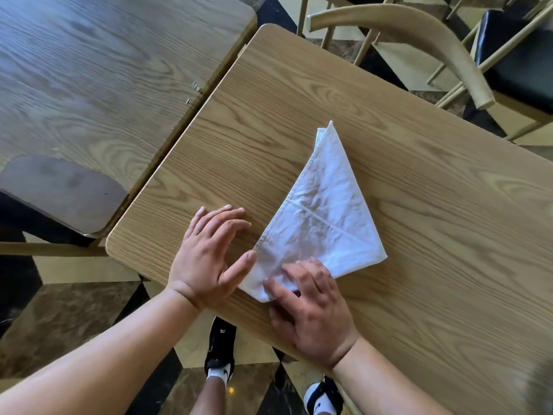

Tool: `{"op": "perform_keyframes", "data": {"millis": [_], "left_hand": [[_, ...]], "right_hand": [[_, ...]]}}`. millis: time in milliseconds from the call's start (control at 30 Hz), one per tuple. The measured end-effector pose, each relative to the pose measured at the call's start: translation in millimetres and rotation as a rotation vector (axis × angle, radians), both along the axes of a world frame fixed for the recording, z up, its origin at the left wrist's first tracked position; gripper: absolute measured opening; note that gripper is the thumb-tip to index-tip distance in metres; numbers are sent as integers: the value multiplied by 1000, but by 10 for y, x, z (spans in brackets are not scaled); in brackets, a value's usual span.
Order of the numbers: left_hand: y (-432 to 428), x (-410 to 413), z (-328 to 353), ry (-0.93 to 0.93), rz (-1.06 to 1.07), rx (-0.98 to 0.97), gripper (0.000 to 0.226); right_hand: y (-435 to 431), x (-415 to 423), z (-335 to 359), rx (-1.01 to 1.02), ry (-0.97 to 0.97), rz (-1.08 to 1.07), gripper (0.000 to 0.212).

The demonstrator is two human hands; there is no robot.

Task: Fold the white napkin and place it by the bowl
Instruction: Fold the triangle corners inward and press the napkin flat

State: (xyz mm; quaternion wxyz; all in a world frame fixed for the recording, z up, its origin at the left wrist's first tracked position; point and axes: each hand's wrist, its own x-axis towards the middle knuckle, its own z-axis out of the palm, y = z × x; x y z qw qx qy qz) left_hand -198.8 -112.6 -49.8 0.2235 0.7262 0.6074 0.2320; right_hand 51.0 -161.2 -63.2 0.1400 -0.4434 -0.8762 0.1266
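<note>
A white napkin [320, 211] lies folded into a triangle on the light wooden table [419, 205], its long tip pointing away from me. My right hand [311, 310] rests on the napkin's near corner, thumb and fingers pinching the cloth at the edge. My left hand [209, 256] lies flat on the table just left of the napkin, fingers spread, its thumb touching the napkin's left edge. No bowl is in view.
A second, darker wooden table [104, 70] stands close on the left, with a narrow gap between. A chair seat [62, 193] sits under it. A curved wooden chair back [419, 34] and a black seat [520, 61] stand at the far right. Checkered floor and my shoes show below.
</note>
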Motion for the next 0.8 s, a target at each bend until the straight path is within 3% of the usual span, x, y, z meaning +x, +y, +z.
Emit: {"op": "perform_keyframes", "data": {"millis": [133,267,533,800], "left_hand": [[-13,45,-26,180,-45,19,73],[-8,107,-54,361,-79,-5,76],[0,141,-19,380,-76,-18,76],[8,233,51,350,5,-86,67]], "right_hand": [[-10,-6,10,-61,-46,9,54],[-15,98,21,-106,-113,31,74],[114,1197,46,-164,-307,-269,86],[132,1246,24,-121,-310,-286,92]]}}
